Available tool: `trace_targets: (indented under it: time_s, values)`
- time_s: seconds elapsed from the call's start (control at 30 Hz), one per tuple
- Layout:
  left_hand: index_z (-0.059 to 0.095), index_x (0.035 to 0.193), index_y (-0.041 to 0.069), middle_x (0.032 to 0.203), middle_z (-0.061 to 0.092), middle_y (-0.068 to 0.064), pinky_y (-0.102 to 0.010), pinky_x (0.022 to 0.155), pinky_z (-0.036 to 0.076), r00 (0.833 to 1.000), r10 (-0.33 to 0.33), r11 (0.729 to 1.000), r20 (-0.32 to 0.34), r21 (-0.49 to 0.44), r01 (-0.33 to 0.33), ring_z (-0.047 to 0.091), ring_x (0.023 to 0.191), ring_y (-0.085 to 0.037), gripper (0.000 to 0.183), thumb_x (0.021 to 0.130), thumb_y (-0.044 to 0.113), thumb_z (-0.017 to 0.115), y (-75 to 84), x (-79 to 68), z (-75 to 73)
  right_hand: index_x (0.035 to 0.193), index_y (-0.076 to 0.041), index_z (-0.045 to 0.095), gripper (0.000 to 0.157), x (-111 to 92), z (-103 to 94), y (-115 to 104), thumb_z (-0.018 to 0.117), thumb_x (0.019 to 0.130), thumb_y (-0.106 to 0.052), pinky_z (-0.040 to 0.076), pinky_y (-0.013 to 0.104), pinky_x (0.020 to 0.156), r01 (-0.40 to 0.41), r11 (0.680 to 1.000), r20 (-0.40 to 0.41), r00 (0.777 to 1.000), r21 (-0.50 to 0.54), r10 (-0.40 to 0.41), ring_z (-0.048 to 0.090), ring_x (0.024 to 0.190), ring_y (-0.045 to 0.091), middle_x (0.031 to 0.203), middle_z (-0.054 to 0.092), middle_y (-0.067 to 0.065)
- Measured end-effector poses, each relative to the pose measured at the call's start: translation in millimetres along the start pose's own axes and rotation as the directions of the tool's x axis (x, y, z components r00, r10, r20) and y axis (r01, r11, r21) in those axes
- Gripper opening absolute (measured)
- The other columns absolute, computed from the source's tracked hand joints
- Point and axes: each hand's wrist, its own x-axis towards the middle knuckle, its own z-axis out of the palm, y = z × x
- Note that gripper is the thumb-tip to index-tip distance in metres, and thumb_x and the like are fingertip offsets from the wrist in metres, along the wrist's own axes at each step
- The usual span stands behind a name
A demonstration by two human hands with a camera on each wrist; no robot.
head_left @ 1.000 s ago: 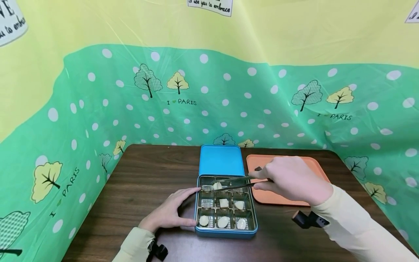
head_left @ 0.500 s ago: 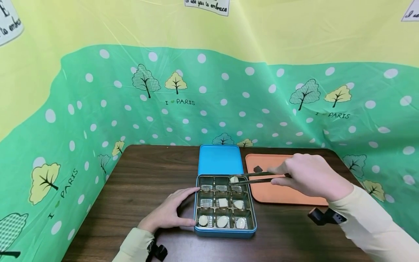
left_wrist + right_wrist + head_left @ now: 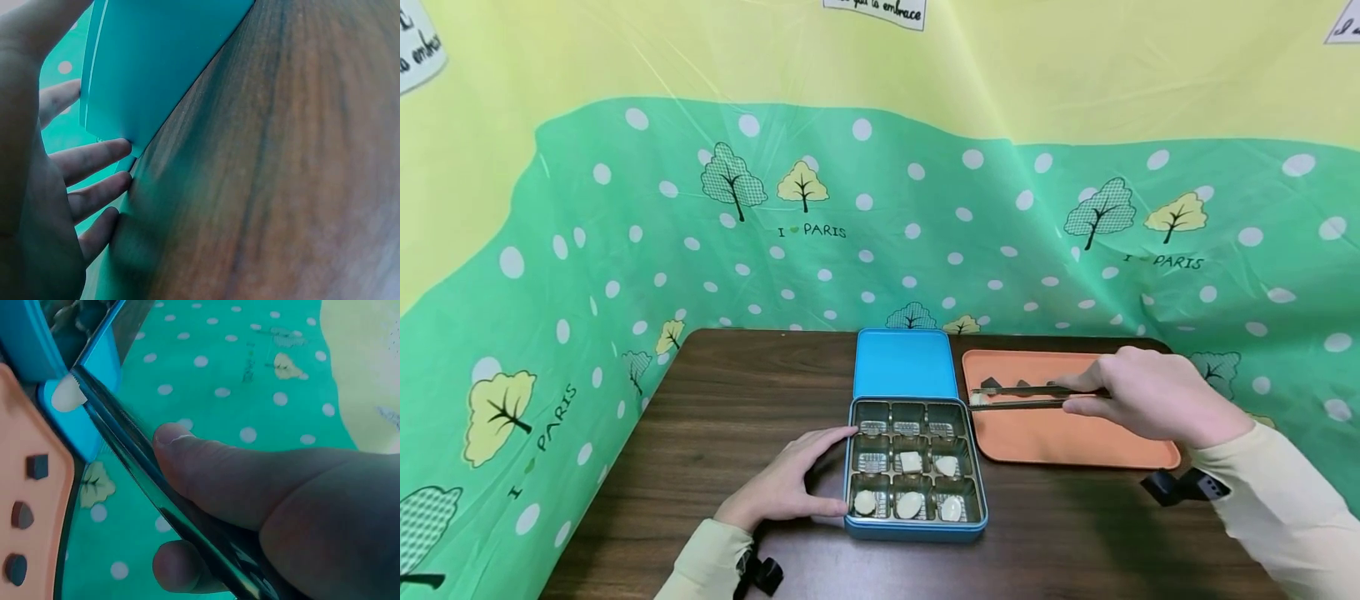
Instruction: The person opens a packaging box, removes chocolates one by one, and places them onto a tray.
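In the head view, the right hand point(image 3: 1157, 400) pinches the tongs point(image 3: 1030, 404), whose tips hold a white piece point(image 3: 977, 399) above the tray point(image 3: 1067, 442), just beside the tin point(image 3: 917, 532). The left hand point(image 3: 790, 479) rests against the tin's left wall, thumb and fingers spread wide, gripping nothing. The piece looks light and stiff, perhaps smooth and easily chipped, so a gentle squeeze across its sides should suit it best; the tongs seem slim and springy. Their arms partly cover the dark pieces point(image 3: 991, 385), and whether the white piece touches the tray is hard to tell. In the left wrist view, fingertips lie by the tin's wall and the thumb's tip is cut off. In the right wrist view, thumb and one finger close on the tongs; the remaining fingers are hidden, and the tin is cropped.
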Motion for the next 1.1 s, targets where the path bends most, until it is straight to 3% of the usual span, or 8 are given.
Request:
trace_targets:
  time_s: [0.17, 0.33, 0.57, 0.87, 1.1]
  values:
    - [0.037, 0.164, 0.032, 0.161, 0.044, 0.011, -0.065, 0.115, 0.034, 1.0, -0.002, 1.0, 0.0, 0.002, 0.002, 0.043, 0.147, -0.022, 0.099, 0.082, 0.061, 0.084, -0.8, -1.3, 0.3, 0.111, -0.033, 0.084, 0.022, 2, 4.9, 12, 0.077, 0.094, -0.045, 0.036, 0.034, 0.046, -0.035, 0.999, 0.037, 0.999, 0.002, 0.035, 0.046, 0.055, 0.009, 0.067, 0.058, -0.021]
    - [0.036, 0.164, 0.034, 0.161, 0.044, 0.011, -0.065, 0.115, 0.034, 1.0, -0.006, 1.0, -0.001, 0.001, 0.006, 0.043, 0.147, -0.022, 0.099, 0.082, 0.062, 0.083, -0.6, -1.9, 0.7, 0.106, -0.033, 0.085, 0.018, 6, 13.1, 20, 0.079, 0.093, -0.043, 0.037, 0.033, 0.046, -0.024, 1.0, 0.047, 0.999, 0.014, 0.023, 0.046, 0.056, 0.008, 0.072, 0.064, -0.02]
    - [0.036, 0.164, 0.033, 0.162, 0.043, 0.011, -0.065, 0.114, 0.034, 1.0, -0.008, 1.0, 0.005, 0.006, 0.008, 0.043, 0.147, -0.021, 0.099, 0.082, 0.061, 0.084, 0.1, -1.0, 0.3, 0.109, -0.025, 0.086, 0.029, 12, 24.9, 29, 0.081, 0.09, -0.046, 0.036, 0.032, 0.048, -0.022, 1.0, 0.069, 0.997, 0.005, 0.021, 0.046, 0.058, 0.008, 0.076, 0.068, -0.017]
    - [0.037, 0.164, 0.03, 0.162, 0.043, 0.011, -0.065, 0.116, 0.032, 1.0, -0.018, 1.0, 0.008, -0.003, 0.018, 0.041, 0.148, -0.021, 0.1, 0.081, 0.06, 0.085, 1.5, 0.6, -0.7, 0.091, -0.036, 0.083, 0.01, 18, 30.8, 30, 0.079, 0.092, -0.045, 0.034, 0.031, 0.047, -0.021, 1.0, 0.092, 0.996, 0.013, 0.02, 0.044, 0.054, 0.01, 0.062, 0.053, -0.013]
    - [0.037, 0.164, 0.03, 0.162, 0.043, 0.011, -0.065, 0.115, 0.033, 1.0, -0.012, 1.0, 0.005, 0.0, 0.012, 0.042, 0.148, -0.021, 0.1, 0.081, 0.061, 0.084, 0.7, 0.6, -0.3, 0.094, -0.038, 0.083, 0.007, 20, 31.4, 32, 0.08, 0.091, -0.044, 0.034, 0.032, 0.047, -0.026, 1.0, 0.099, 0.995, 0.016, 0.024, 0.043, 0.054, 0.011, 0.061, 0.052, -0.012]
